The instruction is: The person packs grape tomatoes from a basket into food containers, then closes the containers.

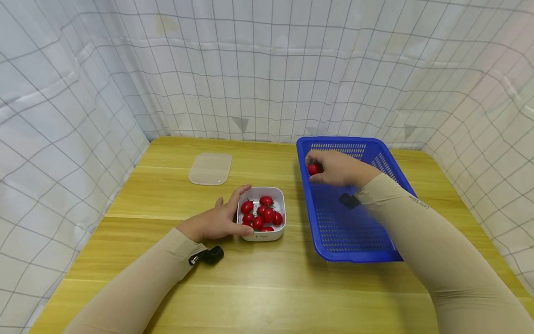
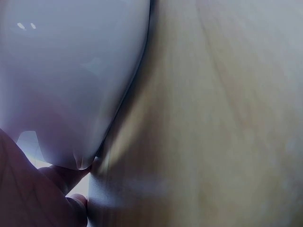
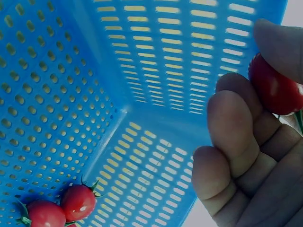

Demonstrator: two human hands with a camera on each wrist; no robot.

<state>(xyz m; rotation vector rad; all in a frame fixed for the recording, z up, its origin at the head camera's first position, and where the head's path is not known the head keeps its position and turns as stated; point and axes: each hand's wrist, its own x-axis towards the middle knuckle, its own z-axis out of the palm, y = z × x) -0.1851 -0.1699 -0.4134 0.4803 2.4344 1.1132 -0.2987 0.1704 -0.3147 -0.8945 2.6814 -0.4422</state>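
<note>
Over basket (image 1: 359, 256), right hand (image 1: 339, 168) curled; tomato (image 1: 313, 169) pinched

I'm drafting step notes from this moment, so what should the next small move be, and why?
Probably the right hand should carry the held tomato leftward to the white box. It pinches that tomato at the blue basket, while the uncovered box already holds several red tomatoes, and the left hand grips the box, which would likely keep it steady.
</note>
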